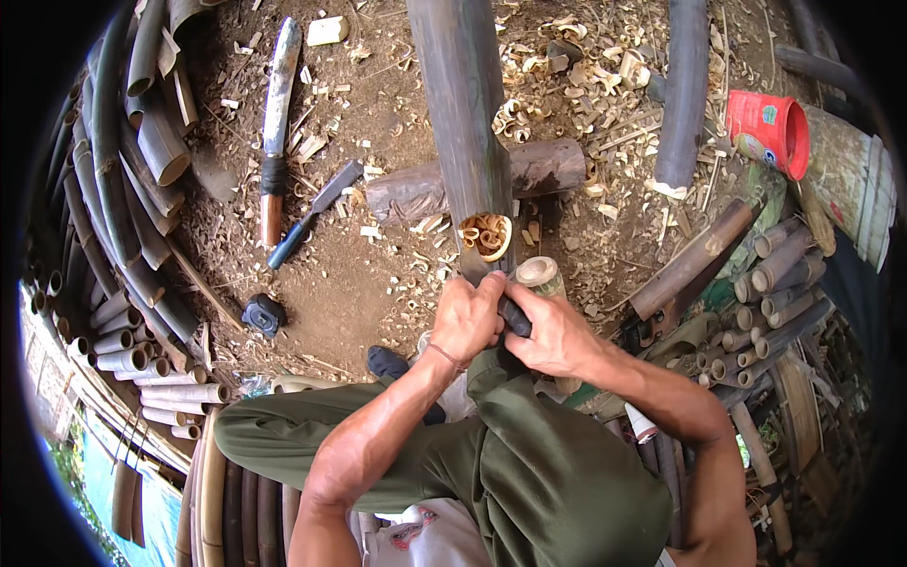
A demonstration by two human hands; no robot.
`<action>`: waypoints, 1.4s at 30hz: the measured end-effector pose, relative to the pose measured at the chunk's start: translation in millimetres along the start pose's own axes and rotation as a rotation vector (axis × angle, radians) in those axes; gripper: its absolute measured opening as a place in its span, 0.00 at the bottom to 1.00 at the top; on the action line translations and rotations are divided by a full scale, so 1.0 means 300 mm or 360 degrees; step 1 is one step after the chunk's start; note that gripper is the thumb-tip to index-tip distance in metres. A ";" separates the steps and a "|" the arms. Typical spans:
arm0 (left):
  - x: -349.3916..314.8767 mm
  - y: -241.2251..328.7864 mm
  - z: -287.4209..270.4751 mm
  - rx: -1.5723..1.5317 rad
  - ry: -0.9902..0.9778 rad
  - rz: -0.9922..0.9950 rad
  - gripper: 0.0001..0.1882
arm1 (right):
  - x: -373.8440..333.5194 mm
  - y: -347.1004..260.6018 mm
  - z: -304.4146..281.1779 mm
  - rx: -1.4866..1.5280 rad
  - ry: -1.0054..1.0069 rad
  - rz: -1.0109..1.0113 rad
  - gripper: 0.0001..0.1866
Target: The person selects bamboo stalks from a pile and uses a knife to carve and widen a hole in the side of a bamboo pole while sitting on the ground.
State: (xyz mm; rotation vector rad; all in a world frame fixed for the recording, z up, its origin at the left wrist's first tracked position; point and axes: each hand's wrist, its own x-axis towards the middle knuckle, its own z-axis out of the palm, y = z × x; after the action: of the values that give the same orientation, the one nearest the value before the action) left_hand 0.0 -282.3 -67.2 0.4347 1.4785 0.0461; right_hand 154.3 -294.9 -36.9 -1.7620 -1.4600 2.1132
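A dark bamboo pole (463,113) slopes toward me, its near open end full of curled shavings (487,234). Right at that end, a knife (516,318) with a black handle is gripped in both hands, its grey blade partly hidden by my fingers and against the rim. My left hand (467,319) is closed at the front of the handle, close to the blade. Behind it, my right hand (556,331) wraps the handle. A pale short bamboo piece (540,274) stands beside my right hand. Under the pole lies a log (406,196).
To the left lie a long machete (281,113), a blue-handled blade (316,213) and a tape measure (264,315). Bamboo stacks (118,331) line the left side. On the right are a saw (652,326), a red tub (770,132) and cut bamboo (779,274). Shavings litter the ground.
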 end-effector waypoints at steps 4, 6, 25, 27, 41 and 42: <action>0.025 0.062 -0.064 0.0768 0.0051 0.0382 0.26 | 0.028 0.027 0.153 0.0276 0.0395 -0.0061 0.25; 0.063 0.060 -0.089 0.0984 0.0055 0.0416 0.25 | 0.056 0.020 0.203 0.0368 0.0516 -0.0080 0.25; 0.007 0.067 0.121 -0.1847 -0.0475 0.0265 0.19 | 0.143 -0.333 -0.244 -0.2002 -0.0373 -0.0413 0.08; 0.024 0.042 0.091 -0.2229 -0.0623 0.0027 0.18 | 0.211 -0.415 -0.215 -0.2185 -0.0666 -0.0440 0.07; -0.186 -0.190 -0.020 0.0421 -0.0685 0.0987 0.44 | -0.052 -0.052 0.016 0.0277 0.0568 -0.0024 0.15; -0.207 -0.201 -0.031 0.0339 -0.0480 0.0850 0.41 | -0.045 -0.024 0.084 0.0529 0.0621 -0.0090 0.15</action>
State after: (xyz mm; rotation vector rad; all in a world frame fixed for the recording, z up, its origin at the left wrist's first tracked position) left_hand -29.6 -353.8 -27.0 0.9595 1.0427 0.2380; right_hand 135.8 -313.7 -23.9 -1.8369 -0.9843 1.7285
